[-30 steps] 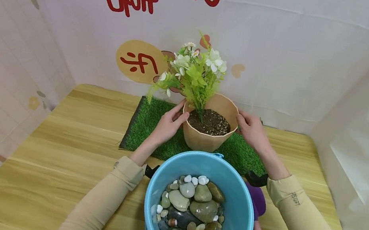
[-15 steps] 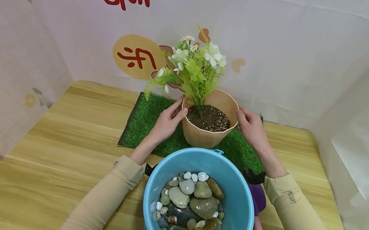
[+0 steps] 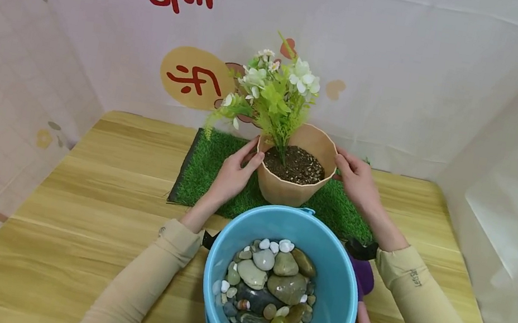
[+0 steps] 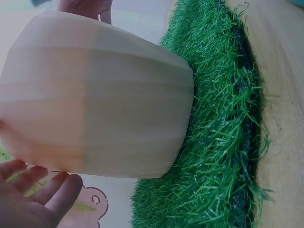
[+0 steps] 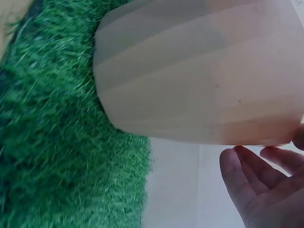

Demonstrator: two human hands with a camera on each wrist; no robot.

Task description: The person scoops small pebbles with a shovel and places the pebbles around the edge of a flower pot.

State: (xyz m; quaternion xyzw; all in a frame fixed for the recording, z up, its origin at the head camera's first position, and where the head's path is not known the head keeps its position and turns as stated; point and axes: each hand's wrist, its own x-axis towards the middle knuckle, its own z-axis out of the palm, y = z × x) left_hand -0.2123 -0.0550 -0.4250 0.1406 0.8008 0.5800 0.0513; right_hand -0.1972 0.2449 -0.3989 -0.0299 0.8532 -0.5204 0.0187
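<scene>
Only from my head view did I see the soil (image 3: 302, 170) and white flowers (image 3: 302, 79); the wrist views gave me the base on the grass mat (image 4: 221, 104), partly hidden overhead by the blue bucket (image 3: 332, 303). The peach, faceted pot (image 3: 284, 191) stood there, its rim gripped from opposite sides by left hand (image 3: 232, 177) and right hand (image 3: 361, 184).

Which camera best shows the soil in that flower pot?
The head view: it looks down into the pot, so the soil shows clearly. Both wrist views face the pot's outer side and show no soil.
</scene>
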